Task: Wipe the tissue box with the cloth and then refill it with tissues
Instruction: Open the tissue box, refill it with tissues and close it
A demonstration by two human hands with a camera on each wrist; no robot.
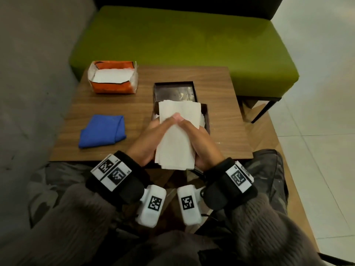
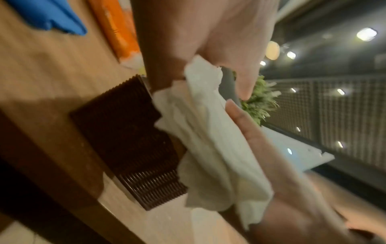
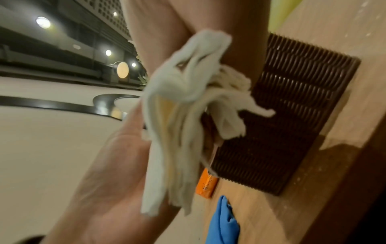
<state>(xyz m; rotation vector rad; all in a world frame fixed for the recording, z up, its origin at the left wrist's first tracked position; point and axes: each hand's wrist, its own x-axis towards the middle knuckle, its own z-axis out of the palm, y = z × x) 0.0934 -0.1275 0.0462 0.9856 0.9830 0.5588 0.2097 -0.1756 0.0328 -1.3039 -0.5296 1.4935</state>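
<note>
- We see a wooden table (image 1: 221, 87) with a brown wood-grain top; it carries every item listed below.
- An orange tissue pack (image 1: 112, 79) sits on the far left corner, its top open and white sheets showing inside.
- A folded blue cloth (image 1: 102, 131) lies flat on the left side, nearer to us than the pack and apart from it.
- A dark box lid (image 1: 173, 92) lies open side up near the centre.
- A dark ribbed tissue box (image 1: 206, 120) stands just beside the lid, on its near side.
</note>
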